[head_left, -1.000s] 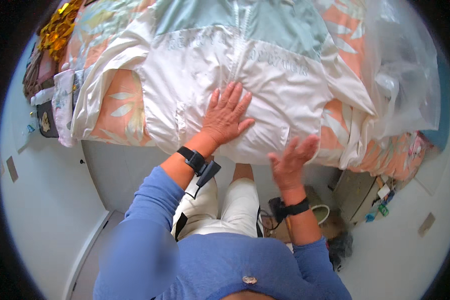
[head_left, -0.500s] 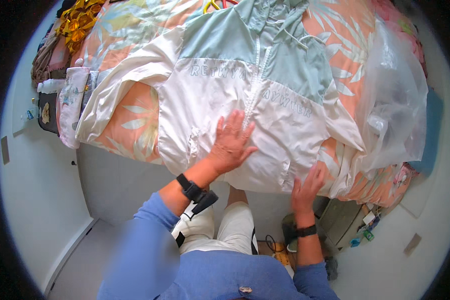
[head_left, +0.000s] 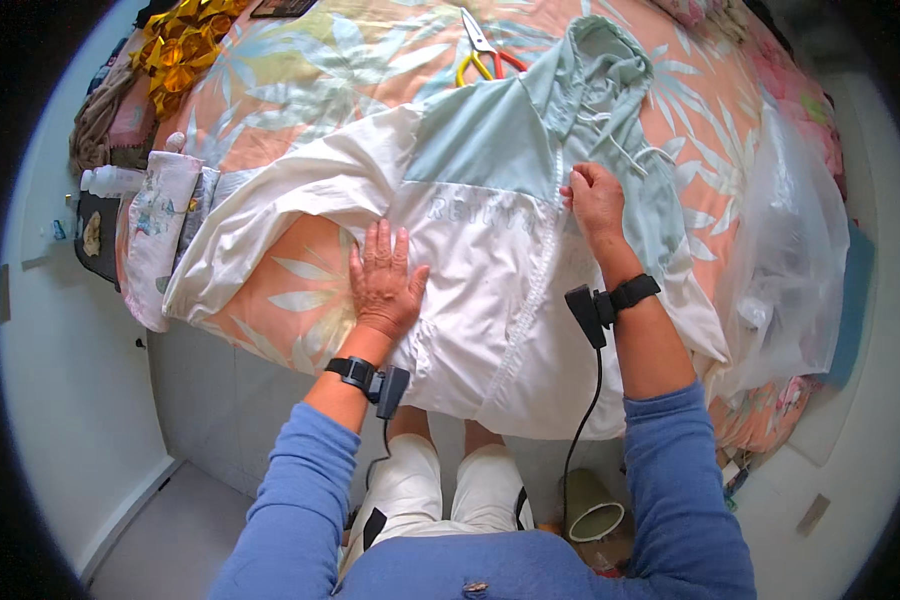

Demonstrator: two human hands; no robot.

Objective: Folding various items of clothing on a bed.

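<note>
A light jacket (head_left: 470,310), pale green over white and hooded, lies front up across a bed. My left hand (head_left: 385,285) rests flat on its white left side, fingers spread. My right hand (head_left: 597,208) is closed at the front zip, just below the hood (head_left: 610,75), and seems to pinch the zip edge; its fingertips are partly hidden. White drawstrings hang beside that hand. Beyond the jacket's shoulder lie scissors (head_left: 480,35) with red and yellow handles, blades pointing away. The left sleeve (head_left: 240,230) stretches out toward the bed's near left edge.
An orange leaf-print bedspread (head_left: 340,90) covers the bed. At right lies a clear plastic bag (head_left: 785,260); at far left, a shiny gold bow (head_left: 180,50), a bottle (head_left: 110,181) and a folded printed cloth (head_left: 160,240). A bin (head_left: 597,510) stands on the floor near my legs.
My left hand has moved from the jacket's middle to its left side. My right hand has gone from the bottom hem up to the zip and closed. The scissors now show fully.
</note>
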